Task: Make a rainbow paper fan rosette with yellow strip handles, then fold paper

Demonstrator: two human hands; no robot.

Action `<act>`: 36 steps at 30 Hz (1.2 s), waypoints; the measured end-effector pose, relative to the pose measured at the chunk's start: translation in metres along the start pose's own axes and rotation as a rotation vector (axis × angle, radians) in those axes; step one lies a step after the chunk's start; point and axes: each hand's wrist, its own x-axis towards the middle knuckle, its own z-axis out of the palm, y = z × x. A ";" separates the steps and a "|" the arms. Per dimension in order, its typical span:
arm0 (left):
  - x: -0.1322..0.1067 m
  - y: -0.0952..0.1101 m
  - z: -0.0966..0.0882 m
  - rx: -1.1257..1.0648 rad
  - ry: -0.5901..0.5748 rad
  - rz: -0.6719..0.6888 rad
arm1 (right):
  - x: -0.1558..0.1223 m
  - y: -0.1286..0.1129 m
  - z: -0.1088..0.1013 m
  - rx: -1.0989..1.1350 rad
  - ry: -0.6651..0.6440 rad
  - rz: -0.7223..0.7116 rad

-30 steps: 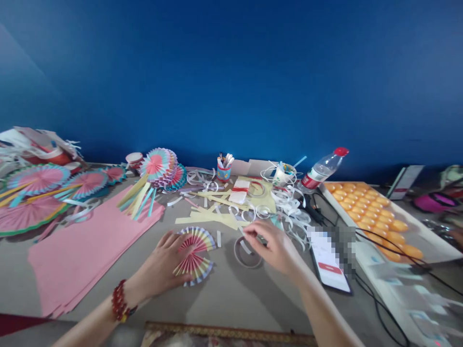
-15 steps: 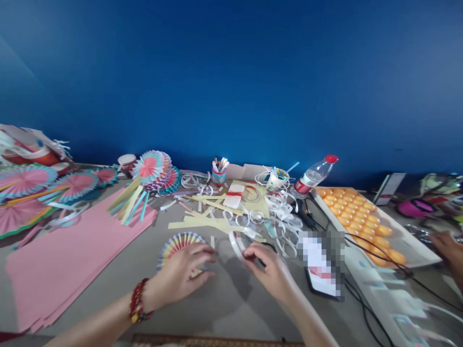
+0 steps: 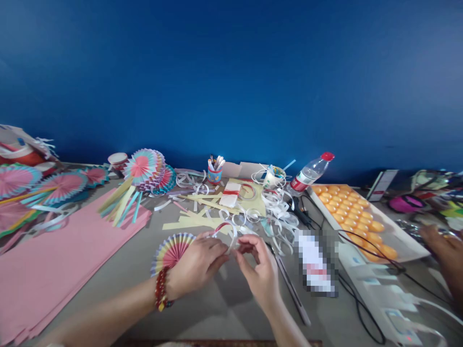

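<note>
A roll of tape (image 3: 222,226), a thin white ring with a reddish inner edge, stands tilted between my two hands. My left hand (image 3: 198,260), with a red bead bracelet at the wrist, has its fingers closed on the roll's left side. Close on the other side, my right hand (image 3: 258,262) pinches thumb and forefinger together at the near edge of the tape. What exactly sits between those fingertips is too small to make out. A pleated paper rosette (image 3: 173,253) in pink, yellow and purple lies flat, partly hidden behind my left hand.
Slim metal tweezers (image 3: 293,291) lie right of my right hand, beside a blurred-out phone (image 3: 316,265). Pink paper (image 3: 79,250) covers the left. Paper strips (image 3: 195,221), white curls (image 3: 278,207), a bottle (image 3: 311,173), an orange-filled tray (image 3: 408,241) and another person's hand (image 3: 443,255) are beyond.
The tape roll has passed from my right hand to my left, which moved right. My right hand now pinches near the tape's edge. The tweezers have come into sight beside it.
</note>
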 end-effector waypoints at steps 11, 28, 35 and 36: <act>0.001 0.001 -0.011 0.016 -0.021 -0.004 | 0.006 -0.008 0.001 -0.042 -0.085 -0.012; 0.006 -0.005 -0.030 -0.233 -0.036 0.032 | 0.023 -0.017 -0.024 -0.182 -0.314 -0.210; -0.001 -0.008 -0.025 -0.110 0.285 -0.054 | 0.009 -0.008 -0.002 0.321 -0.256 0.254; -0.002 -0.006 -0.023 -0.073 0.292 -0.028 | 0.006 -0.007 0.001 0.404 -0.236 0.311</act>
